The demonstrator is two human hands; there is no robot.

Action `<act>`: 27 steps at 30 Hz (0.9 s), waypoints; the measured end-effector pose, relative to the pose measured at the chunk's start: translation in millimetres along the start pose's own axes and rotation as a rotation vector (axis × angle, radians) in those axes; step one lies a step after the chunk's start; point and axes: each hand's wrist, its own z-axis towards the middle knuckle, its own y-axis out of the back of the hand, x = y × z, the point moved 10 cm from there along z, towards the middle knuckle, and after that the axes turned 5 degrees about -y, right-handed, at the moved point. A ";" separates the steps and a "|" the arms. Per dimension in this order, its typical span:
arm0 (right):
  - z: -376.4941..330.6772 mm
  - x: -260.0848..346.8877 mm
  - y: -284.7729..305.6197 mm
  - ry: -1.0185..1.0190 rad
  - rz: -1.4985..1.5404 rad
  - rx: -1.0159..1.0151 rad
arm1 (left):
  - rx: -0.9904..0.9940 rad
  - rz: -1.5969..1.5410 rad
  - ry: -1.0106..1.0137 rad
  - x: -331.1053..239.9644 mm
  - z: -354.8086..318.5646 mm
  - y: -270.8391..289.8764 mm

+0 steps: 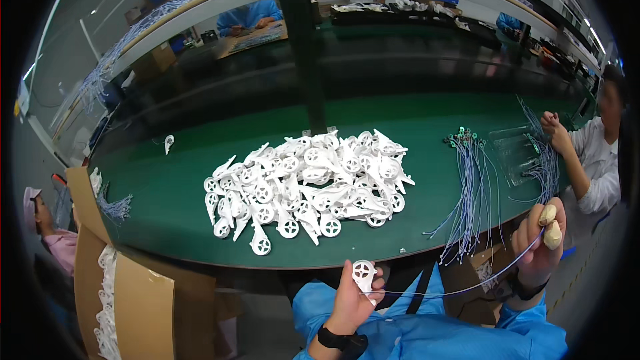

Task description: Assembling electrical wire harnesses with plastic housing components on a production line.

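Pinching a white plastic wheel-shaped part between thumb and fingers near the lower centre of the frame, the left hand holds it by its ring, while the right hand, at lower right, grips a thin blue-grey wire with capped fingertips closed on it. Both look light: the part stiff and best held at its rim, the wire limp and slippery. More such parts lie heaped on the green table, mid-frame.

An assembly factory: long green workbench, heaped white plastic parts, wire bundles.
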 end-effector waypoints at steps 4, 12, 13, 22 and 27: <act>1.9 11.3 16.4 0.124 -0.064 -0.004 | -0.080 0.103 -0.020 -5.6 1.0 2.1; 19.6 -0.7 32.2 0.098 -0.096 -0.045 | 0.001 0.197 0.156 13.1 -3.2 10.8; 20.8 -1.0 32.7 0.086 -0.052 -0.059 | 0.022 0.180 0.180 14.3 -3.8 9.6; 22.9 -5.0 -3.4 0.062 0.041 0.037 | -0.152 0.255 0.078 9.2 4.8 48.7; 21.1 -17.9 -28.8 0.041 0.082 0.160 | -0.155 0.315 0.066 8.1 3.7 53.7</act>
